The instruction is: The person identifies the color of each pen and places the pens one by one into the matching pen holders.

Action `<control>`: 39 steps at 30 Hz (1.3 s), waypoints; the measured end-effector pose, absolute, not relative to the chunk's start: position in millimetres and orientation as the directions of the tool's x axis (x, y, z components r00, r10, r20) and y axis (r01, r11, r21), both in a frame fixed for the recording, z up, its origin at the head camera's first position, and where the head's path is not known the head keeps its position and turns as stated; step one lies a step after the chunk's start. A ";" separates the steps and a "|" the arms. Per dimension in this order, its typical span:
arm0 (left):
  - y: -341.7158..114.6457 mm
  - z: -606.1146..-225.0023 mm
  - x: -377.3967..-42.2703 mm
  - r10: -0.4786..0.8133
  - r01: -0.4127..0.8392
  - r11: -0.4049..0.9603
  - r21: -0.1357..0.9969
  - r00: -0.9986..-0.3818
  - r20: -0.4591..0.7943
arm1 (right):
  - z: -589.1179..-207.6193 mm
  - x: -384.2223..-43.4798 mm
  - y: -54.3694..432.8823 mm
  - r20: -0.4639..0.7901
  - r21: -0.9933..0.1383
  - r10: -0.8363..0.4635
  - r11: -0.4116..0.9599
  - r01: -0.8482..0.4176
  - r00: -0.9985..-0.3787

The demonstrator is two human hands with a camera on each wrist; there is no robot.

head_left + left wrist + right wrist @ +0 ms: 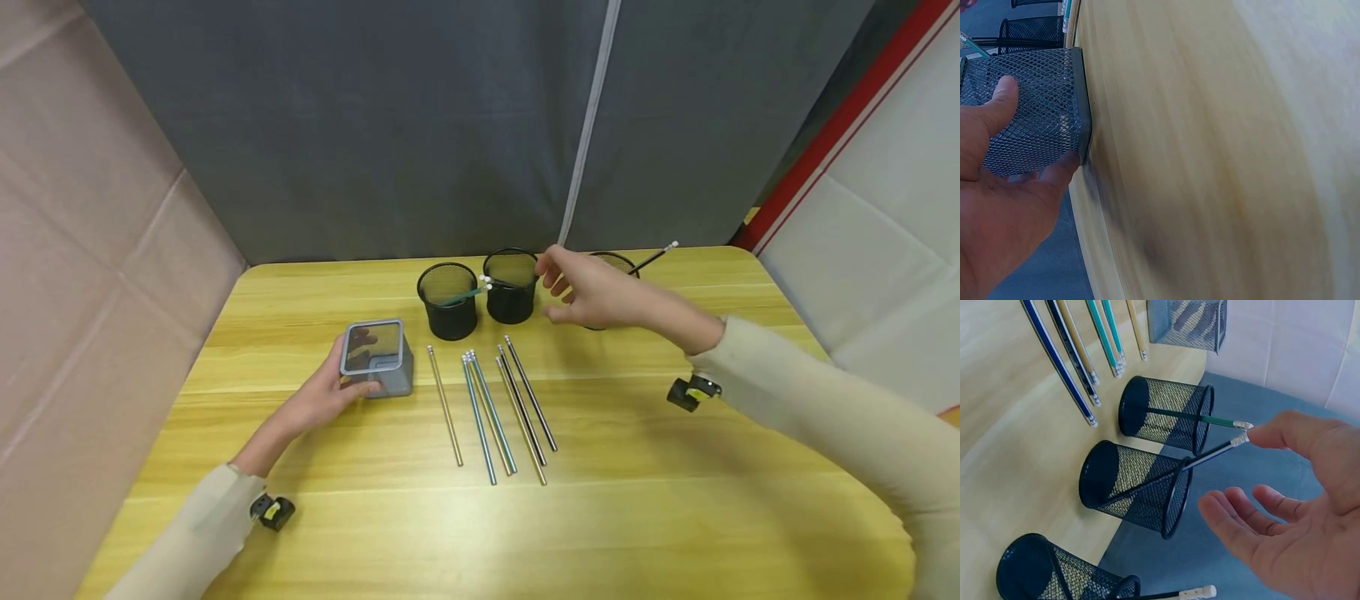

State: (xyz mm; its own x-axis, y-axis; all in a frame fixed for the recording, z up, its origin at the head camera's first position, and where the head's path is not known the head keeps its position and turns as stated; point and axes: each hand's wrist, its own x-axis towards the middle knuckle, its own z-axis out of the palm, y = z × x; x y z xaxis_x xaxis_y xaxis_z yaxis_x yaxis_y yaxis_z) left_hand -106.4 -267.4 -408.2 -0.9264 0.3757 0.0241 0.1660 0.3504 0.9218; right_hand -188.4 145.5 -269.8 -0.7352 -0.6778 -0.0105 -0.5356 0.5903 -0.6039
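My left hand (330, 392) holds a grey square mesh pen holder (393, 379) at the table's left, thumb on one side wall and fingers round another. My right hand (592, 287) hovers by the middle black round mesh pen cup (512, 307), thumb and fingers apart with nothing between them. In that cup leans a dark pencil (1210, 454); its eraser end is close to my thumb tip, and I cannot tell if they touch. The left round cup (452, 321) holds a green pencil (1219, 421). A third round cup (1035, 569), partly behind my hand, holds a dark pencil (652, 258).
Several gold, blue and dark pencils (491, 417) lie in loose groups on the wooden table (637, 508), in front of the cups. A grey curtain (375, 133) hangs behind the table. Pale walls stand at the left (97, 208) and right (892, 250).
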 end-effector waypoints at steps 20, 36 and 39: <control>-267.6 -407.3 -105.4 0.365 0.162 0.362 0.918 -0.931 0.020 | -315.7 -177.8 143.5 -0.054 -0.658 -0.703 0.559 -0.505 -0.709; -267.8 -410.4 -105.8 0.372 0.160 0.344 0.925 -0.928 0.022 | -365.0 -172.2 140.0 -0.090 -0.618 -0.671 0.617 -0.487 -0.736; -267.9 -409.3 -105.7 0.371 0.161 0.342 0.926 -0.928 0.024 | -371.5 -171.0 136.5 -0.123 -0.615 -0.659 0.638 -0.464 -0.742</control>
State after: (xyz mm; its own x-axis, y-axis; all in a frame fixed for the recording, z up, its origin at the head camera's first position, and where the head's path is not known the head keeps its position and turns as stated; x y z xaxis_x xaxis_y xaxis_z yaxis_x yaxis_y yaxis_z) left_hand -105.7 -267.9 -409.3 -0.9282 0.3713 0.0239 0.1607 0.3423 0.9258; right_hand -171.0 136.5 -371.5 -0.7424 -0.6586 -0.1230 -0.4640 0.6378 -0.6148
